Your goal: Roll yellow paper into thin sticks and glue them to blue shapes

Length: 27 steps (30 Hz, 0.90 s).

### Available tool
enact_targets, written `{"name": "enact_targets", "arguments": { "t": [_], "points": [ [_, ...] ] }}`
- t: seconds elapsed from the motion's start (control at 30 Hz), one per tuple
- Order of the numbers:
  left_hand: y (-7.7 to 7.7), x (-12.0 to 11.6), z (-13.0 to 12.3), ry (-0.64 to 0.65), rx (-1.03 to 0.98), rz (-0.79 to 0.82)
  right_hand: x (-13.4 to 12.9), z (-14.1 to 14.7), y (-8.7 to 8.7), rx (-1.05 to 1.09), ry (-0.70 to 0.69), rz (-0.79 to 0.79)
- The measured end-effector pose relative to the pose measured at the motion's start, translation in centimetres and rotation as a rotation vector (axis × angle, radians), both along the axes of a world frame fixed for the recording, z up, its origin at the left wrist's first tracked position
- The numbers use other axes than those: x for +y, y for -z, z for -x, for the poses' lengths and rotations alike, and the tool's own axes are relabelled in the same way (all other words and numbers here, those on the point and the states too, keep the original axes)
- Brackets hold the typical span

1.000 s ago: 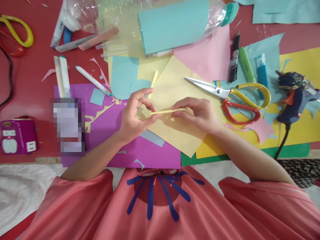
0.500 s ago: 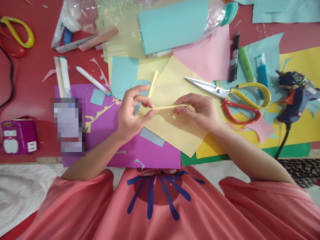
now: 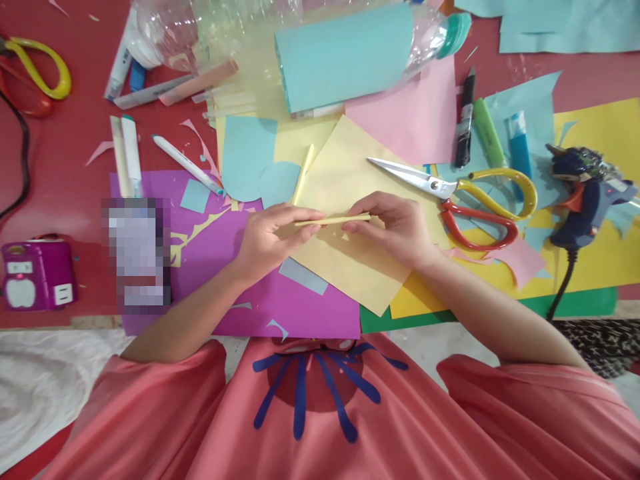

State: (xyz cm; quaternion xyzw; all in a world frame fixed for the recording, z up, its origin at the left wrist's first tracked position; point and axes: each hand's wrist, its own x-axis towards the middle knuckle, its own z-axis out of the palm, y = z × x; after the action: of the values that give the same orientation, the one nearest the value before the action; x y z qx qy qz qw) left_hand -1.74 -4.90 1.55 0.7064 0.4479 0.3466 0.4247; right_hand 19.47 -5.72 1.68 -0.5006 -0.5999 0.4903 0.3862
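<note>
Between my two hands a thin strip of yellow paper (image 3: 333, 219) is stretched nearly level. My left hand (image 3: 267, 237) pinches its left part between thumb and fingers. On its right part my right hand (image 3: 393, 227) closes with thumb and fingertips. Beneath the hands lies a larger pale yellow sheet (image 3: 367, 277), turned at an angle. Another narrow yellow strip (image 3: 303, 175) rests just beyond my left fingers. Scissors (image 3: 435, 187) with one yellow and one red handle lie beyond my right hand, blades partly closed.
A bottle wrapped in light blue paper (image 3: 345, 57) lies at the back. A glue gun (image 3: 583, 207) with its cord is at the right. Markers (image 3: 187, 163), a phone (image 3: 137, 253), a purple adapter (image 3: 40, 273) and purple paper (image 3: 310, 317) spread leftward. Paper scraps lie all around.
My left fingers, raised and spread before with only a tip pinch, have come down along the strip and grip further in. The right hand holds its end much as before.
</note>
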Motion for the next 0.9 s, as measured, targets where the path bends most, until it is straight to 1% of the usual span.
{"name": "enact_targets", "arguments": {
  "t": [0.2, 0.33, 0.57, 0.73, 0.9],
  "points": [
    [-0.07, -0.03, -0.04, -0.024, -0.033, 0.098, -0.07, -0.06, -0.03, 0.144, -0.034, 0.136],
    [0.07, 0.07, 0.04, -0.032, -0.043, 0.107, -0.17, -0.07, -0.08, 0.207, -0.066, 0.210],
    [0.07, 0.13, 0.02, -0.029, -0.101, 0.138, -0.23, -0.04, 0.00, 0.219, -0.044, 0.184],
    [0.05, 0.14, 0.11, -0.021, -0.128, 0.163, -0.35, 0.00, -0.06, 0.164, -0.040, 0.157],
    [-0.04, 0.13, 0.18, -0.022, -0.110, 0.236, -0.49, -0.03, -0.12, 0.123, -0.105, 0.147]
  ]
}}
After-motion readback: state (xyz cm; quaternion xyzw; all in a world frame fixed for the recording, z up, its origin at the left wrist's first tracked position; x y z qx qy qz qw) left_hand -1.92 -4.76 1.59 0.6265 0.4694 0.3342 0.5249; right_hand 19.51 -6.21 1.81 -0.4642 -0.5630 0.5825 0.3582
